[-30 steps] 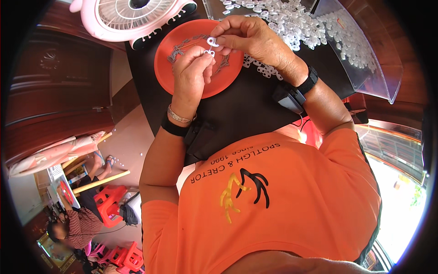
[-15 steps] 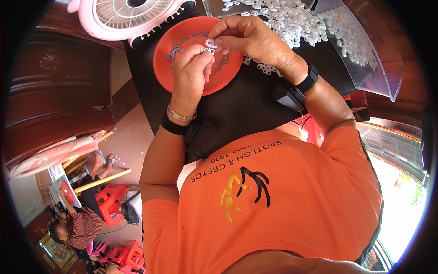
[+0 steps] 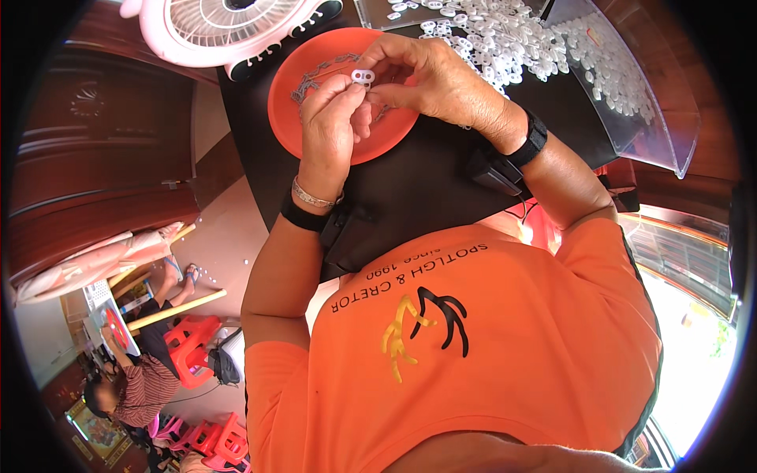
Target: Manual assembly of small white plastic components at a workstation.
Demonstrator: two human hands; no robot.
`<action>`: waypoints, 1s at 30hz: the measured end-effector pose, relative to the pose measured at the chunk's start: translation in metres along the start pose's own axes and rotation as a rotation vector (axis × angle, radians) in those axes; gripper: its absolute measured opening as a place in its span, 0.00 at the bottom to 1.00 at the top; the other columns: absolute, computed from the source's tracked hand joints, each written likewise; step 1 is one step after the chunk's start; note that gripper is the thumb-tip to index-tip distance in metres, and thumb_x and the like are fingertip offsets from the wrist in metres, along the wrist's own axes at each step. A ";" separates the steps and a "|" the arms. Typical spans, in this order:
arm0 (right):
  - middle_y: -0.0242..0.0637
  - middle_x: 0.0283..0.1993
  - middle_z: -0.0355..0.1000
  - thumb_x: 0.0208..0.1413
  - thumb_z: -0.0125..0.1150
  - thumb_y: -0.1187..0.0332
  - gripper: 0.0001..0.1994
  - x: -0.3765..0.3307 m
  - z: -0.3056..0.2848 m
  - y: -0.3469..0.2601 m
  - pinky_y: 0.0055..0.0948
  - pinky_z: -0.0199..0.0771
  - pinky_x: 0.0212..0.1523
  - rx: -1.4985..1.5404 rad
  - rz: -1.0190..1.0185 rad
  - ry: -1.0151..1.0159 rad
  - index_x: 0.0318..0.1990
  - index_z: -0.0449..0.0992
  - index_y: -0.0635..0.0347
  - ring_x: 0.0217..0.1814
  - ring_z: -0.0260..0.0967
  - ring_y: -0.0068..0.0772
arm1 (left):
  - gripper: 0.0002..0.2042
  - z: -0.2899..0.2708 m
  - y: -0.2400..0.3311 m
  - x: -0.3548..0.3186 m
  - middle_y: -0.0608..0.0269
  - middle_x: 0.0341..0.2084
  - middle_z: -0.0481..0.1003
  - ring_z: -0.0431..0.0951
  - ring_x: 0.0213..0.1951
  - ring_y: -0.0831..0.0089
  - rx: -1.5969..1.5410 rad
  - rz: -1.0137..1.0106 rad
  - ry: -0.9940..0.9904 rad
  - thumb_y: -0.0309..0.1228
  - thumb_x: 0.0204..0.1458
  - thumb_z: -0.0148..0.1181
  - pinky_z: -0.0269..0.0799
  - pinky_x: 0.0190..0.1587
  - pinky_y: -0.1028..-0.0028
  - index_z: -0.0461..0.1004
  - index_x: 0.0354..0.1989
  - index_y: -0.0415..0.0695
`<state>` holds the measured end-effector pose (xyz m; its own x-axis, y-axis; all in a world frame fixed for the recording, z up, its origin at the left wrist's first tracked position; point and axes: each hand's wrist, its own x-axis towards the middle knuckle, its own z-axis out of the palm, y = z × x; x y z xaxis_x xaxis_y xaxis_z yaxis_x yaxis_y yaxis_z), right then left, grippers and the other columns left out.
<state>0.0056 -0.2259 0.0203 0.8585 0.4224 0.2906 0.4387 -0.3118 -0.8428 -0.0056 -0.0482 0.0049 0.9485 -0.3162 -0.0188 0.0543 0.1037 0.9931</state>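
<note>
Over the orange-red basin (image 3: 288,130), my hands meet at a small white plastic piece with two round holes (image 3: 363,76). My left hand (image 3: 333,118) pinches its lower edge between thumb and fingers; part of another white piece shows just beneath. My right hand (image 3: 430,79) is bent round the other side, with thumb and fingertips closed in at the piece. Its exact contact is partly hidden. Inside the basin lies a ring of small grey linked pieces (image 3: 303,87), partly covered by my hands.
A heap of similar white pieces (image 3: 505,43) lies at the far right, beside a clear plastic tray (image 3: 670,134) holding more. A pink fan (image 3: 217,35) stands at the far left of the black table (image 3: 402,193). At lower left, another person (image 3: 146,386) sits near red stools (image 3: 189,347).
The white piece has turned so both holes face up. My right hand has shifted slightly down and left, its fingers curling closer round the piece; my left hand has barely moved.
</note>
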 end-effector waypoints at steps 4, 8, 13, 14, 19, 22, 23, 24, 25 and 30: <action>0.37 0.33 0.76 0.47 0.65 0.75 0.14 0.000 0.001 0.001 0.25 0.76 0.40 -0.122 -0.061 0.033 0.43 0.71 0.63 0.37 0.76 0.27 | 0.10 -0.001 0.001 0.000 0.70 0.17 0.68 0.65 0.19 0.83 0.000 -0.017 -0.016 0.33 0.57 0.46 0.57 0.21 0.83 0.72 0.34 0.40; 0.37 0.32 0.76 0.46 0.67 0.75 0.15 -0.001 0.004 -0.003 0.26 0.76 0.39 -0.154 -0.081 0.066 0.42 0.71 0.63 0.36 0.77 0.29 | 0.10 0.002 0.000 0.000 0.69 0.15 0.67 0.64 0.17 0.84 -0.038 -0.018 0.045 0.31 0.57 0.48 0.57 0.20 0.83 0.72 0.30 0.37; 0.42 0.29 0.75 0.44 0.66 0.69 0.13 -0.002 0.009 -0.001 0.31 0.75 0.34 -0.282 -0.145 0.155 0.38 0.72 0.60 0.32 0.76 0.40 | 0.11 0.004 -0.002 0.002 0.69 0.15 0.69 0.65 0.17 0.84 -0.045 -0.043 0.065 0.33 0.57 0.48 0.57 0.19 0.83 0.73 0.29 0.39; 0.42 0.29 0.75 0.44 0.66 0.69 0.13 -0.002 0.008 -0.003 0.31 0.75 0.34 -0.281 -0.145 0.154 0.38 0.72 0.60 0.32 0.76 0.40 | 0.12 0.004 -0.002 0.001 0.69 0.15 0.69 0.66 0.16 0.84 -0.068 -0.042 0.064 0.34 0.57 0.48 0.57 0.19 0.84 0.73 0.29 0.39; 0.40 0.30 0.77 0.46 0.67 0.70 0.14 -0.003 0.007 -0.008 0.28 0.77 0.36 -0.311 -0.145 0.076 0.40 0.73 0.61 0.34 0.77 0.36 | 0.13 0.001 -0.003 0.002 0.69 0.15 0.70 0.65 0.16 0.84 -0.090 -0.034 0.055 0.36 0.57 0.47 0.57 0.19 0.84 0.73 0.29 0.39; 0.41 0.28 0.75 0.45 0.65 0.67 0.14 -0.003 0.010 -0.004 0.32 0.75 0.32 -0.310 -0.189 0.137 0.40 0.73 0.59 0.30 0.75 0.40 | 0.13 -0.002 -0.005 0.003 0.68 0.19 0.70 0.67 0.20 0.82 -0.028 -0.018 -0.001 0.36 0.58 0.45 0.57 0.21 0.83 0.72 0.36 0.39; 0.41 0.28 0.75 0.45 0.65 0.67 0.14 -0.003 0.012 -0.004 0.32 0.75 0.32 -0.310 -0.189 0.137 0.40 0.73 0.59 0.30 0.75 0.40 | 0.13 0.002 -0.003 0.001 0.68 0.19 0.70 0.67 0.19 0.82 -0.046 0.013 0.014 0.36 0.58 0.45 0.57 0.21 0.83 0.71 0.35 0.39; 0.41 0.28 0.75 0.45 0.65 0.67 0.14 -0.003 0.013 -0.004 0.32 0.75 0.32 -0.342 -0.204 0.151 0.40 0.74 0.59 0.30 0.75 0.41 | 0.12 0.004 -0.002 0.000 0.68 0.19 0.70 0.66 0.19 0.82 -0.064 0.044 0.028 0.35 0.58 0.45 0.57 0.21 0.83 0.71 0.35 0.39; 0.41 0.28 0.75 0.45 0.65 0.66 0.15 -0.004 0.014 -0.005 0.33 0.76 0.32 -0.375 -0.218 0.166 0.41 0.74 0.59 0.31 0.75 0.41 | 0.12 0.005 -0.002 0.000 0.68 0.19 0.70 0.66 0.19 0.82 -0.064 0.043 0.029 0.35 0.58 0.45 0.57 0.21 0.83 0.71 0.35 0.39; 0.42 0.32 0.76 0.45 0.67 0.68 0.18 -0.005 0.015 -0.009 0.31 0.78 0.34 -0.428 -0.198 0.122 0.45 0.73 0.62 0.33 0.76 0.41 | 0.13 0.002 -0.005 0.001 0.65 0.20 0.72 0.67 0.18 0.81 -0.040 0.024 0.023 0.34 0.59 0.44 0.58 0.20 0.83 0.72 0.34 0.38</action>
<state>-0.0066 -0.2122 0.0190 0.7609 0.4141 0.4995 0.6448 -0.5679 -0.5115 -0.0057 -0.0513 -0.0003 0.9567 -0.2912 0.0016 0.0436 0.1487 0.9879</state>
